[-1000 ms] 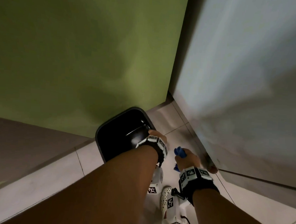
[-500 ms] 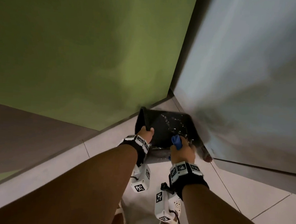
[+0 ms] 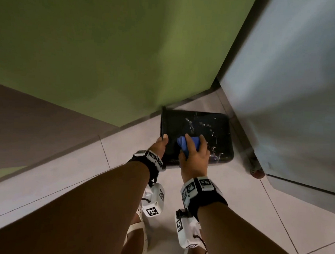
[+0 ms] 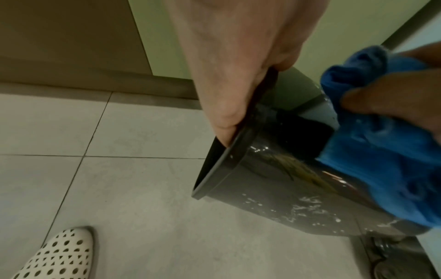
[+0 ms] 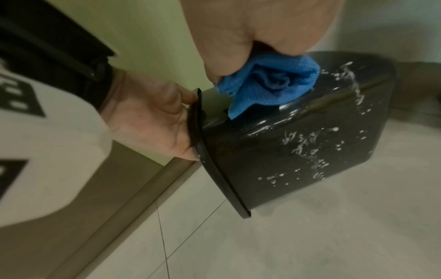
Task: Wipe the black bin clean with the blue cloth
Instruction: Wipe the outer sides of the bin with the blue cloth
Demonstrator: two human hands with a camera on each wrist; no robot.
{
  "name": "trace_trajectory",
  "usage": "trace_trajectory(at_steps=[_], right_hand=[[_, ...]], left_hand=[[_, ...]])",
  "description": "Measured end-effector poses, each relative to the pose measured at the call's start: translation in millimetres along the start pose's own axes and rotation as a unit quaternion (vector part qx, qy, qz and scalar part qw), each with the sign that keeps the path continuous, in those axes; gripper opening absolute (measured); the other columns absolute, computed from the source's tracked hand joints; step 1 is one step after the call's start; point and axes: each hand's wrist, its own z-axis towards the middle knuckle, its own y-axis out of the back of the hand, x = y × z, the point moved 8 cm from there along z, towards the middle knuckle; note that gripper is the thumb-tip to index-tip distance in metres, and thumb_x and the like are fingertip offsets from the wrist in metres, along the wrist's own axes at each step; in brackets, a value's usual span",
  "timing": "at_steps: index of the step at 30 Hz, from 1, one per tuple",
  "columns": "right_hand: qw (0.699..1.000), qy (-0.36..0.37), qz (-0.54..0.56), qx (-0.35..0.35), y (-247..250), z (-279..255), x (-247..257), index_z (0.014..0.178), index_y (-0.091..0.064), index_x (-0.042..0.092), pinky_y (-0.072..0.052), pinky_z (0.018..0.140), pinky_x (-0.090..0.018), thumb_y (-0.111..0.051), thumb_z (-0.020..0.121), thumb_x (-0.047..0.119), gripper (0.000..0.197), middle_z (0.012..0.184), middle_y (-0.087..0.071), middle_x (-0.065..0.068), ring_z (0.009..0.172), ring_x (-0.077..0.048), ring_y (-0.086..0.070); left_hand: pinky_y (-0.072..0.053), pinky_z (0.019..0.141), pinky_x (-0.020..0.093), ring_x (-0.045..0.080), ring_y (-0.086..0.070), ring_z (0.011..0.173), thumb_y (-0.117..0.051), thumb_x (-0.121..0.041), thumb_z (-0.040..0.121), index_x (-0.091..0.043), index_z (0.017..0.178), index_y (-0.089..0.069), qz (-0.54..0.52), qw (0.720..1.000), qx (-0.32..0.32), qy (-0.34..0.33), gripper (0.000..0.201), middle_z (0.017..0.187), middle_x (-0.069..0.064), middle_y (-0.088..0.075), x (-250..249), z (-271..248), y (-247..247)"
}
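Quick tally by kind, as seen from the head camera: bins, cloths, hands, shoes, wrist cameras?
Black bin: 1
Blue cloth: 1
Hands: 2, left hand and right hand
White perforated shoes: 2
Wrist cameras: 2
Total: 8

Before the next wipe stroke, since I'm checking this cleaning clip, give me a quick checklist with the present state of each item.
1. Left hand grips the black bin at its rim: ok.
2. Bin tipped on its side, outer wall exposed: ok.
3. Right hand holds the bunched blue cloth: ok.
4. Cloth touches the bin wall: ok.
5. Wall free of white splatter: not ok.
6. Bin's inside clean: cannot tell.
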Motion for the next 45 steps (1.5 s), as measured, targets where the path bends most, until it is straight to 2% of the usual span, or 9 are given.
trace_trajectory(at_steps=[3,9,14,19,22,26,29,40,45], right_hand=[[0.998,0.030,-0.051,0.018,-28.8,5.4,4.0,0.144,-0.020,0.034,-0.023,0.113,-0.047,-0.046,0.093,0.036,0.057,0.156,0.004,-0.009,0.137,-0.036,-0.013],[0.980,0.095,-0.168,-0.044,-64.2,-2.0,-5.4,0.146,-0.015,0.026,-0.009,0.113,-0.049,-0.041,0.091,0.049,0.065,0.155,-0.004,-0.019,0.141,-0.041,-0.008],[0.963,0.147,-0.202,-0.101,-68.3,5.2,4.2,0.139,-0.028,0.030,-0.017,0.105,-0.051,-0.040,0.088,0.051,0.056,0.149,-0.028,-0.021,0.133,-0.045,-0.029],[0.967,0.143,-0.183,-0.102,-77.1,11.1,-2.3,0.140,-0.024,0.034,-0.013,0.108,-0.048,-0.039,0.091,0.050,0.054,0.151,-0.022,-0.019,0.136,-0.044,-0.022],[0.967,0.149,-0.181,-0.101,-81.1,13.5,-4.1,0.141,-0.021,0.033,-0.011,0.108,-0.049,-0.050,0.085,0.049,0.065,0.150,-0.012,-0.017,0.137,-0.045,-0.020],[0.964,0.171,-0.161,-0.125,-75.0,14.7,-11.6,0.138,-0.030,0.029,-0.018,0.106,-0.050,-0.041,0.089,0.046,0.053,0.147,-0.023,-0.019,0.134,-0.045,-0.028],[0.970,0.160,-0.129,-0.132,-67.2,15.3,-23.4,0.137,-0.033,0.027,-0.019,0.105,-0.051,-0.031,0.091,0.045,0.049,0.147,-0.030,-0.021,0.134,-0.045,-0.027],[0.975,-0.097,-0.010,-0.202,-11.8,28.0,-118.8,0.145,-0.023,0.028,-0.017,0.112,-0.053,-0.039,0.097,0.029,0.050,0.154,-0.003,-0.019,0.139,-0.044,-0.005],[0.979,0.010,-0.077,-0.188,-43.9,13.5,-65.2,0.139,-0.037,0.020,-0.023,0.103,-0.059,-0.035,0.092,0.037,0.050,0.148,-0.022,-0.027,0.133,-0.054,-0.017]], left_hand=[[-0.050,0.087,0.040,0.029,-0.066,0.091,-0.036,-0.078,0.072,-0.018,0.114,-0.062,-0.100,0.993,0.036,0.059,0.078,0.100,0.012,-0.070,23.9,11.1,-3.6],[-0.050,0.082,0.030,0.023,-0.066,0.097,-0.026,-0.078,0.078,-0.013,0.113,-0.064,-0.111,0.993,0.036,-0.003,0.083,0.112,0.009,-0.069,6.1,7.6,-6.7],[-0.036,0.082,0.025,0.020,-0.052,0.086,-0.017,-0.065,0.090,-0.010,0.107,-0.064,0.043,0.990,-0.099,-0.091,0.074,0.093,0.003,-0.056,-26.1,5.4,14.5],[-0.034,0.055,0.023,0.014,-0.047,0.060,-0.021,-0.061,0.092,-0.015,0.065,-0.054,0.055,0.983,-0.147,-0.098,0.062,0.063,-0.001,-0.050,-19.0,11.7,16.9],[-0.041,0.067,0.029,0.023,-0.054,0.070,-0.026,-0.059,0.092,-0.005,0.086,-0.063,0.042,0.977,-0.174,-0.115,0.066,0.073,0.006,-0.058,-22.1,11.7,17.4],[-0.038,0.054,0.024,0.019,-0.051,0.061,-0.028,-0.057,0.093,-0.008,0.067,-0.058,0.036,0.969,-0.192,-0.151,0.062,0.064,0.002,-0.055,-20.4,13.2,18.3],[-0.037,0.068,0.026,0.025,-0.051,0.073,-0.026,-0.055,0.094,-0.006,0.070,-0.058,0.058,0.964,-0.203,-0.159,0.063,0.073,0.008,-0.057,-21.6,11.2,19.5],[-0.034,0.055,0.026,0.014,-0.041,0.054,-0.022,-0.059,0.092,-0.007,0.068,-0.051,0.058,0.961,-0.214,-0.166,0.065,0.060,0.004,-0.045,-18.9,8.8,18.2],[-0.036,0.069,0.029,0.025,-0.046,0.063,-0.021,-0.056,0.094,-0.012,0.057,-0.043,0.063,0.961,-0.213,-0.165,0.062,0.063,0.008,-0.049,-24.7,5.2,17.0]])
